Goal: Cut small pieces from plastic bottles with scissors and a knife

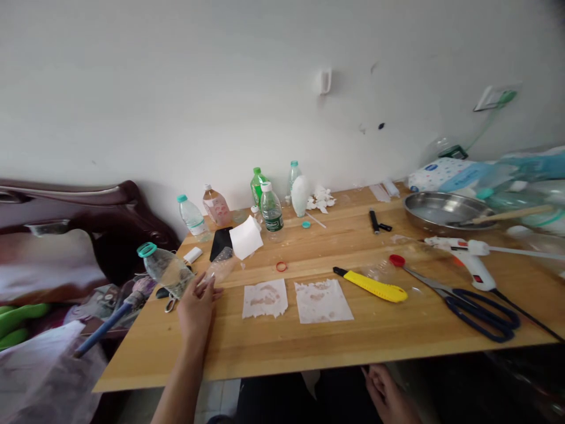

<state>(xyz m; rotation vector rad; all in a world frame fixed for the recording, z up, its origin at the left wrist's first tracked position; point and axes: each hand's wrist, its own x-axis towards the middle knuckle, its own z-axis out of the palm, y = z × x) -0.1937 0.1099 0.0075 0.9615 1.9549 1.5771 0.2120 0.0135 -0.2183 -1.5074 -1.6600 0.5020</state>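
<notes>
Over the left part of the wooden table is my left hand (198,299), its fingers curled at the near end of a clear, dotted plastic piece (222,265). A clear bottle with a teal top (165,268) leans beside that hand, its lower end partly hidden by it. Below the table's front edge, my right hand (385,388) is partly in view with bent fingers; a small pale edge shows near them, too unclear to name. Two stained white paper squares (265,298) lie between the hands. A yellow utility knife (375,287) lies farther right, near a red ring (281,267).
Several bottles (271,209) stand along the wall, with a white oval object (301,194) and crumpled tissue (322,200). At right are scissors (468,306), a hot glue gun (472,259), a metal pan (441,206) and a tissue pack (445,174). A bed (66,218) adjoins the left.
</notes>
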